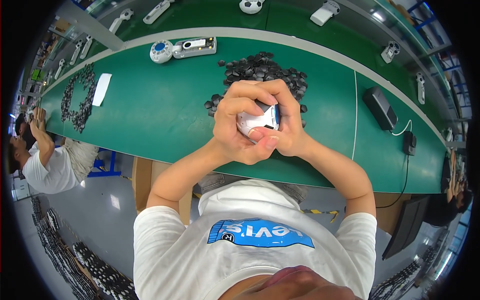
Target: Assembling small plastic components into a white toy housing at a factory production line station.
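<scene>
Both hands are closed around a white ball-shaped part [252,121] with dark patches and a blue-and-black edge on its right side. My left hand [227,127] wraps it from the left, while my right hand [291,122] grips it from the right with fingers curled over the top. Both thumbs press at its near side. Much of the part is hidden by the fingers. Just beyond the hands, a pile of small black pentagon pieces [260,67] spreads over the green table [155,107]. A few pieces lie beside my left hand.
Farther left lies a white ball-headed device [161,51] with an opened handle [196,47]. A second black pile [78,102] and a white strip [102,89] are at far left, near another person [47,162]. To the right stand a black box [380,107] and a cabled adapter [409,143].
</scene>
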Available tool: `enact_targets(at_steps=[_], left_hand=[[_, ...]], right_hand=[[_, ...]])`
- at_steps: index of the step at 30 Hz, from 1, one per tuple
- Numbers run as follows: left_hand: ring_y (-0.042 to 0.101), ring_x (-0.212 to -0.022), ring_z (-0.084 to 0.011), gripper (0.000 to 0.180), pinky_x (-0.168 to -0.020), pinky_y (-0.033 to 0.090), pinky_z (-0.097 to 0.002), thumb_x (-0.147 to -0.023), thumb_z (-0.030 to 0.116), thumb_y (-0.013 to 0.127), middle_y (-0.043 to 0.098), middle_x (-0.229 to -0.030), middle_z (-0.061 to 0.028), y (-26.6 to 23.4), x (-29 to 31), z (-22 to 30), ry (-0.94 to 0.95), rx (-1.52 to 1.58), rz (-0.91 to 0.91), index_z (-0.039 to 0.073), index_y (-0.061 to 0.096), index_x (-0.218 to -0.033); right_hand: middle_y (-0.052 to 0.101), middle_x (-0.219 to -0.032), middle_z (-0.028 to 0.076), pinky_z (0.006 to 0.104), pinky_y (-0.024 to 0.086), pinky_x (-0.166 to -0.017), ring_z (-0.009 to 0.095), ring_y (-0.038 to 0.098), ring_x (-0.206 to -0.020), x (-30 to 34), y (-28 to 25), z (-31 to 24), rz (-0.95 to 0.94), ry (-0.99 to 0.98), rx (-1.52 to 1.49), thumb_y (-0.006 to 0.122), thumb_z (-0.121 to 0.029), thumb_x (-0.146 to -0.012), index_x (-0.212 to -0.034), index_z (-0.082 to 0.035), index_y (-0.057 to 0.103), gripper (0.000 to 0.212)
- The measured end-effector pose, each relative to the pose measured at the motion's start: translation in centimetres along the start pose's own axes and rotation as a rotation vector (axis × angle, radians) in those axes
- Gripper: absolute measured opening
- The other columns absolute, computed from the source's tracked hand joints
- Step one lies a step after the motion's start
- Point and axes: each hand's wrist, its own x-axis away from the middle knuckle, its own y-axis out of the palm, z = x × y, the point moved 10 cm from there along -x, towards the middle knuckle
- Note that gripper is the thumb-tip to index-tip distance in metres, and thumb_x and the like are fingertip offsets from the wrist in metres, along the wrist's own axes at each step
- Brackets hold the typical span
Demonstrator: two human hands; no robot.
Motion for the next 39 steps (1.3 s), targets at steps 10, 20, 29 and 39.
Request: enact_targets(at_steps=[10,20,29,39], left_hand=[[0.057,-0.098,-0.0312,0.061,-0.082,0.048,-0.0412,-0.073,0.031,0.078,0.057,-0.104,-0.0179,1.2,0.2,1.1,0.160,0.042,0.018,0.007,0.043,-0.116],[0.065,-0.090,-0.0344,0.085,-0.082,0.052,-0.0397,-0.071,0.018,0.078,0.061,-0.107,-0.0224,5.1,4.5,-3.3,-0.438,-0.097,-0.340,-0.004,0.028,-0.137],[0.065,-0.095,-0.0361,0.079,-0.083,0.051,-0.0401,-0.076,0.019,0.074,0.060,-0.115,-0.0243,2.4,0.3,-5.8,-0.280,-0.334,-0.315,-0.005,0.031,-0.138],[0.052,-0.109,-0.0357,0.041,-0.093,0.042,-0.0429,-0.089,0.023,0.059,0.054,-0.119,-0.0175,-0.2,-0.6,-15.1,-0.282,-0.613,-0.738,0.002,0.051,-0.123]], right_hand=[[0.057,-0.114,0.013,0.0366,0.046,-0.091,0.021,0.057,-0.105,-0.9,0.2,-3.2,-0.303,0.045,0.349,0.083,-0.016,-0.064,-0.119,-0.003,0.048,0.066],[0.059,-0.111,0.014,0.0336,0.049,-0.089,0.021,0.061,-0.098,-1.9,-5.6,-5.4,0.199,0.041,-0.118,0.082,-0.015,-0.065,-0.120,-0.005,0.046,0.066],[0.062,-0.110,0.011,0.0321,0.051,-0.084,0.018,0.063,-0.097,-3.7,-8.8,-4.6,0.158,-0.021,0.205,0.080,-0.020,-0.073,-0.125,-0.004,0.046,0.064],[0.062,-0.115,0.013,0.0321,0.048,-0.091,0.022,0.059,-0.109,1.9,-26.6,8.6,0.793,0.281,-0.466,0.061,-0.023,-0.092,-0.125,-0.001,0.048,0.042]])
